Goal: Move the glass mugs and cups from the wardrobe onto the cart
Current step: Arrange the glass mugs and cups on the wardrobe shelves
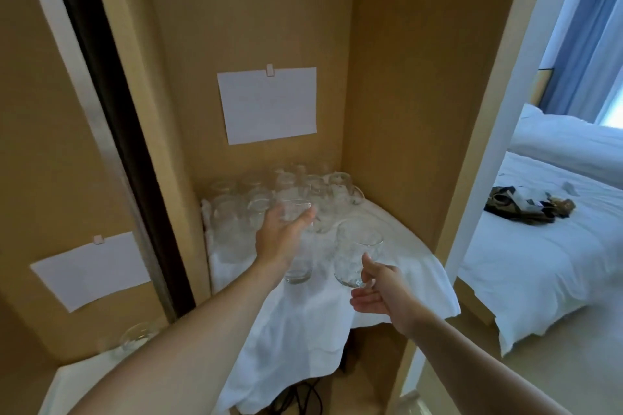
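- Location: glassware sits inside the wardrobe (397,61) on a shelf under a white cloth (337,313). Main cluster of glass mugs and cups (269,199) crowds the back, pieces touching or nearly so. Cart not in view.
- Left hand (283,236): fingers curl round a tall clear glass (298,239) at the front of the cluster. Base looks just off the cloth; can't confirm, image is blurred.
- Right hand (377,290): thumb and fingers pinch the lower wall of a rounded tumbler (357,253), which tilts, apart from the cluster.
- Step in hand, judged: lifting one glass per hand out of the wardrobe.
- Advice: lift left glass straight up before pulling back; neighbours are close & could get knocked. Right grip is low on a tilted glass; a firmer wrap w/ more fingers would be safer. Loose cloth overhang could snag.
- Writing: two white sheets, on the back wall (266,104) and the left panel (91,269); no legible text. No brands seen on the glass.
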Demonstrator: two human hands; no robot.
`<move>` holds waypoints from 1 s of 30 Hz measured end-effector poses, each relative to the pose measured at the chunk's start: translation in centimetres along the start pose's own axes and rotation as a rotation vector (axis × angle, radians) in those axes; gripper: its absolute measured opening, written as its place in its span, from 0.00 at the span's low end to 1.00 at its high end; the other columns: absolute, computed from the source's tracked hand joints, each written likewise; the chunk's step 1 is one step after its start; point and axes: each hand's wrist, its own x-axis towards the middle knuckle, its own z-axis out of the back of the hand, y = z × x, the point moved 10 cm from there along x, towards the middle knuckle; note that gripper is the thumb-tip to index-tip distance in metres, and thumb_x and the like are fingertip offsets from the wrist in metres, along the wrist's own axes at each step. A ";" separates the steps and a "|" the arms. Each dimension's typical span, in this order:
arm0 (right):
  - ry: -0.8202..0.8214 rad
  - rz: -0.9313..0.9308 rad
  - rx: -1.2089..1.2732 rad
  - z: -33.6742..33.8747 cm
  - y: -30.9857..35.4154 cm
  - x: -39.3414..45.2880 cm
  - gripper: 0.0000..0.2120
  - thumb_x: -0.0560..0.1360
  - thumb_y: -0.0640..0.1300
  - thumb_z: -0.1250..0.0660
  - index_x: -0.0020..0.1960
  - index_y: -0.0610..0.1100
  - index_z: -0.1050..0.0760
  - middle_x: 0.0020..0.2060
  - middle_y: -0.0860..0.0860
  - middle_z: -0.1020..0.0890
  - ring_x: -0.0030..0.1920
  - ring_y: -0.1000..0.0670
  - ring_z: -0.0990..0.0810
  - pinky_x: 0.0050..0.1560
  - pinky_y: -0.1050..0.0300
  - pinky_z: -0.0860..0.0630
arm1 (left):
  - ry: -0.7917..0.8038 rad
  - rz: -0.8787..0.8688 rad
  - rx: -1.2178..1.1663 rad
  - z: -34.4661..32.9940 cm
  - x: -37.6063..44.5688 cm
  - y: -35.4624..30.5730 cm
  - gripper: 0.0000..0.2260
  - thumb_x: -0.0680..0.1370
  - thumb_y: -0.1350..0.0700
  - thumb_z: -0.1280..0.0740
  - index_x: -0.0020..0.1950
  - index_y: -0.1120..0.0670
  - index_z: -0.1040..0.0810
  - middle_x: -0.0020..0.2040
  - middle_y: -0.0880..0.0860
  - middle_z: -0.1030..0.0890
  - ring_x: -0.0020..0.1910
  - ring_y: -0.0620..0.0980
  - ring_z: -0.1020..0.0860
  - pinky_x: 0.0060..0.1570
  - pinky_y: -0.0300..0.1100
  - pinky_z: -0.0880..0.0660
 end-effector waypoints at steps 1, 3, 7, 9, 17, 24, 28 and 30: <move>-0.003 -0.002 -0.005 0.1 0.2 1.2 0.26 0.79 0.60 0.34 0.49 0.35 0.22 0.41 0.36 0.14 0.41 0.37 0.13 0.47 0.41 0.15 | 0.010 0.007 0.004 -0.6 1.0 0.3 0.41 0.59 0.27 0.25 0.66 0.46 0.27 0.59 0.47 0.21 0.56 0.51 0.21 0.55 0.49 0.22; -0.011 0.002 -0.017 0.1 0.4 3.5 0.26 0.80 0.60 0.34 0.49 0.34 0.21 0.40 0.37 0.14 0.40 0.38 0.13 0.46 0.42 0.15 | 0.027 0.021 0.011 -1.7 3.1 1.3 0.37 0.59 0.32 0.22 0.61 0.47 0.28 0.53 0.48 0.21 0.50 0.47 0.21 0.44 0.41 0.26; -0.046 0.003 0.018 0.3 -0.3 7.5 0.25 0.79 0.59 0.33 0.46 0.35 0.21 0.38 0.38 0.14 0.40 0.38 0.13 0.43 0.44 0.15 | 0.047 0.049 0.034 -3.6 6.2 4.6 0.32 0.64 0.41 0.18 0.59 0.48 0.32 0.53 0.49 0.23 0.52 0.48 0.23 0.43 0.41 0.28; -0.055 0.012 0.048 0.1 -0.7 9.0 0.24 0.78 0.59 0.32 0.44 0.35 0.20 0.37 0.38 0.14 0.40 0.38 0.13 0.43 0.44 0.15 | 0.060 0.049 0.052 -4.4 7.1 5.9 0.34 0.64 0.41 0.18 0.60 0.50 0.31 0.55 0.49 0.24 0.54 0.48 0.23 0.46 0.42 0.27; 0.082 0.094 -0.044 -1.4 -0.2 11.5 0.25 0.76 0.61 0.29 0.46 0.37 0.18 0.41 0.37 0.15 0.42 0.38 0.14 0.45 0.44 0.15 | 0.025 -0.020 0.080 -7.2 8.3 8.7 0.36 0.63 0.38 0.22 0.63 0.49 0.35 0.58 0.45 0.25 0.59 0.50 0.23 0.60 0.51 0.24; 0.297 0.177 -0.184 -0.8 0.5 12.0 0.26 0.72 0.65 0.27 0.51 0.41 0.18 0.44 0.43 0.13 0.43 0.42 0.13 0.45 0.49 0.16 | 0.014 -0.051 0.081 -7.5 8.8 9.2 0.35 0.65 0.41 0.21 0.64 0.48 0.35 0.57 0.47 0.24 0.57 0.49 0.22 0.53 0.41 0.23; 0.155 0.242 0.025 3.6 1.0 14.1 0.22 0.75 0.59 0.28 0.46 0.38 0.21 0.43 0.41 0.14 0.43 0.38 0.15 0.42 0.47 0.17 | -0.030 -0.001 0.017 -7.1 9.2 9.6 0.37 0.62 0.40 0.22 0.64 0.48 0.34 0.56 0.48 0.23 0.56 0.49 0.21 0.55 0.43 0.22; 0.100 0.270 0.020 4.7 1.2 15.6 0.13 0.70 0.51 0.23 0.48 0.45 0.22 0.45 0.45 0.15 0.47 0.40 0.17 0.46 0.46 0.18 | -0.065 0.021 -0.004 -6.7 9.3 9.8 0.39 0.61 0.37 0.22 0.64 0.48 0.34 0.56 0.49 0.23 0.56 0.49 0.21 0.54 0.43 0.22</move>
